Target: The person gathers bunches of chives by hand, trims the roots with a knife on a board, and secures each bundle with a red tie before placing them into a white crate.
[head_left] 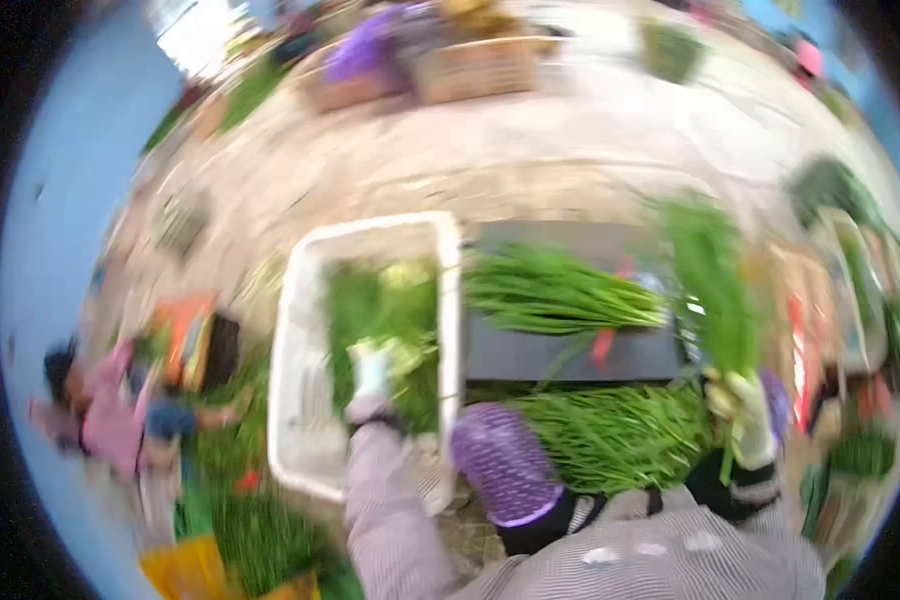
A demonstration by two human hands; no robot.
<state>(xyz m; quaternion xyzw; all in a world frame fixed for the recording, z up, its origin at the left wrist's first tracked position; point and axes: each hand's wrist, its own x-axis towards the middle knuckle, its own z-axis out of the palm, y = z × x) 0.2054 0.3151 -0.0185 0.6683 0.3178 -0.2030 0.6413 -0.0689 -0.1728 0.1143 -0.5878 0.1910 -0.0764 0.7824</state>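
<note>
My left hand point(372, 378), in a pale glove, reaches into a white plastic basket point(295, 330) over loose green stalks point(400, 310); its fingers are smeared by motion. At the right, my gloved right hand point(752, 425) is closed around a bunch of long green leaves point(712, 285), which stands upright with its pale ends in the hand. Between the hands, a bundle of green stalks point(560, 290) lies on a dark flat board point(515, 355), with a red strip point(603, 345) near its right part. A heap of green stalks point(620, 440) lies below the board.
A person in pink point(115, 405) sits at the left near an orange container point(182, 335). Crates point(480, 72) with a purple bag point(370, 45) stand at the back. More greens point(260, 525) lie at lower left. My purple-covered knee point(505, 460) is beside the basket.
</note>
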